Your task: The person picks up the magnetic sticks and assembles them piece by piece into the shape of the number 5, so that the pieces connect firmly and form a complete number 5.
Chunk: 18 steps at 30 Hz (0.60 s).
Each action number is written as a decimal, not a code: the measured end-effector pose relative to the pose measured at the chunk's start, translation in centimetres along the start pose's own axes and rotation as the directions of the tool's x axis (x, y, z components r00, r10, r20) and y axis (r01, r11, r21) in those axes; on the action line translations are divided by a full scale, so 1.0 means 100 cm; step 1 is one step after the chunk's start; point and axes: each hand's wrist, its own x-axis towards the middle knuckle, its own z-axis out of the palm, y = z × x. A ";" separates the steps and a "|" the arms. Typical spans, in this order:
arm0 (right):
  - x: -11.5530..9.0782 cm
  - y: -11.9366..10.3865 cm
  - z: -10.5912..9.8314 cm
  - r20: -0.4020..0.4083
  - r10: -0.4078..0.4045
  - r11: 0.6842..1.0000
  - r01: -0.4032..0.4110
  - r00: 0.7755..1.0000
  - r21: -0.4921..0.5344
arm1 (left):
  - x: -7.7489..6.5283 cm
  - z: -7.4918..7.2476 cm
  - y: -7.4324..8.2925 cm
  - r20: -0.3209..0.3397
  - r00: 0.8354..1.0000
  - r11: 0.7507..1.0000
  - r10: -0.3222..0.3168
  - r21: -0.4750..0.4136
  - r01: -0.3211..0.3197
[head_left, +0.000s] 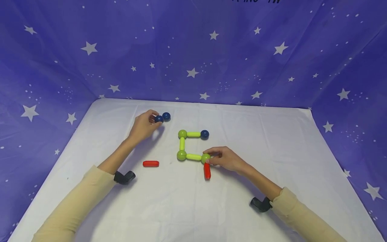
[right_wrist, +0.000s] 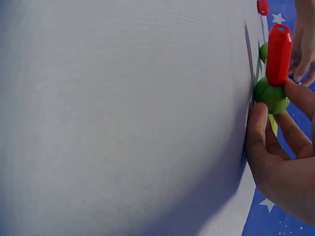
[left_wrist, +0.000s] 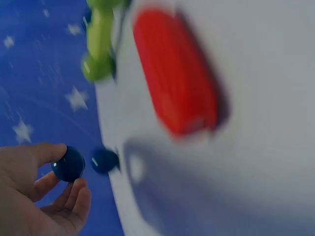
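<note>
My left hand pinches a dark blue ball between thumb and fingers at the back left. Just beyond it is a second blue ball. With thumb and fingers, my right hand grips a green ball at the front right corner of a C-shaped chain. A red rod juts from that ball toward me. The chain joins green balls by yellow-green rods, and its back arm ends in a blue ball.
A loose red rod lies left of the chain, near my left forearm. White cloth covers the table. Purple star-printed fabric stands behind and at both sides. Black wrist mounts sit under both sleeves.
</note>
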 end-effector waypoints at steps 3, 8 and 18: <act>0.000 0.000 0.000 0.002 0.006 1.000 -0.006 1.000 -0.002 | -0.024 0.005 0.019 0.042 0.999 0.999 0.028 -0.036 -0.027; 0.000 -0.001 0.001 -0.003 0.018 1.000 -0.018 1.000 -0.009 | -0.067 0.026 0.048 0.153 0.979 0.986 0.132 -0.123 -0.114; -0.001 -0.003 0.001 -0.003 0.012 1.000 -0.012 1.000 0.008 | -0.128 0.078 0.077 0.409 0.869 0.950 0.279 -0.251 -0.187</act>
